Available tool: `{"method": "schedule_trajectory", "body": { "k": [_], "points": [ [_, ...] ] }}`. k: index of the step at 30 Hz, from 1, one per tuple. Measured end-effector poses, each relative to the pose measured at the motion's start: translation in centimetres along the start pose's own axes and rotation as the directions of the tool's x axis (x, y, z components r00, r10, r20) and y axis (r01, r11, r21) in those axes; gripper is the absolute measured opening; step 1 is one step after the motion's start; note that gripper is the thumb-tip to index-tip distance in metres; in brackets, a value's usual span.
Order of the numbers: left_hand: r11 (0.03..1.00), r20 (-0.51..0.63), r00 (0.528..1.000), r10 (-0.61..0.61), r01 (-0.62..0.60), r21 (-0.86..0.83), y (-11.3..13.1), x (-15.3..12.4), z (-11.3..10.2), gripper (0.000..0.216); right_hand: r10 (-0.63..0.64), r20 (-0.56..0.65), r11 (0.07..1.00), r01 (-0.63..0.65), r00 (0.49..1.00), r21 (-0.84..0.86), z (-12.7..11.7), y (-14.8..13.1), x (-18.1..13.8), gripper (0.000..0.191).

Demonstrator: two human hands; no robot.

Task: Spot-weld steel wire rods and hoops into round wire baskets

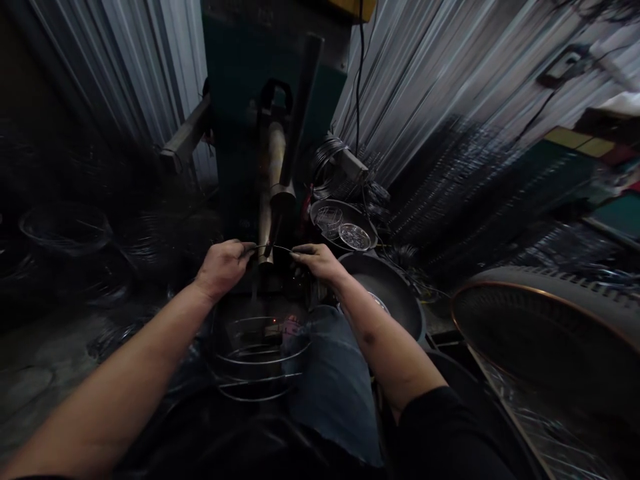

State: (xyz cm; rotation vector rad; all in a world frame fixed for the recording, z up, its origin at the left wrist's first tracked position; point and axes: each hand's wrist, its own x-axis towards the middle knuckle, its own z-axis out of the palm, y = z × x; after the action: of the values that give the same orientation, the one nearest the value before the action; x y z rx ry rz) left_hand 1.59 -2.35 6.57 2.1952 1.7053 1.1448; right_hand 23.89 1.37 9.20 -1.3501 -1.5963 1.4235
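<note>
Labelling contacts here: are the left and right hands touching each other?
Apart. The head view shows a plain gap between the left hand and right hand, with thin wire visible across it.

Bare forearms (147, 363) angled inward, left grip (224, 267) pinched, right grip (320, 262) pinched near it

Dim light, deep shadows, blurred edges

Corrugated metal wall (425, 73); hanging black cable (359, 73); wall box (564, 67), perhaps a switch; copper-rimmed round object (540, 330), right
</note>
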Motion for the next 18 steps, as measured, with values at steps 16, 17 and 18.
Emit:
{"method": "schedule_trajectory", "body": {
  "k": [16,17,18],
  "points": [
    [0.933,-0.193,0.927,0.323,-0.346,-0.099,1.3,-8.5,-0.9,0.031,-0.073,0.273,0.989,0.035,0.959,0.144,0.9,2.1,-11.5,0.022],
    [0.929,-0.191,0.920,0.342,-0.361,-0.075,1.2,-8.9,-0.9,0.032,-0.078,0.258,0.992,0.049,0.963,0.119,0.9,2.1,-11.7,0.021],
    [0.926,-0.188,0.914,0.358,-0.374,-0.053,1.2,-9.2,-0.9,0.033,-0.086,0.242,0.993,0.065,0.966,0.096,0.9,2.2,-12.0,0.020]
  ]
}}
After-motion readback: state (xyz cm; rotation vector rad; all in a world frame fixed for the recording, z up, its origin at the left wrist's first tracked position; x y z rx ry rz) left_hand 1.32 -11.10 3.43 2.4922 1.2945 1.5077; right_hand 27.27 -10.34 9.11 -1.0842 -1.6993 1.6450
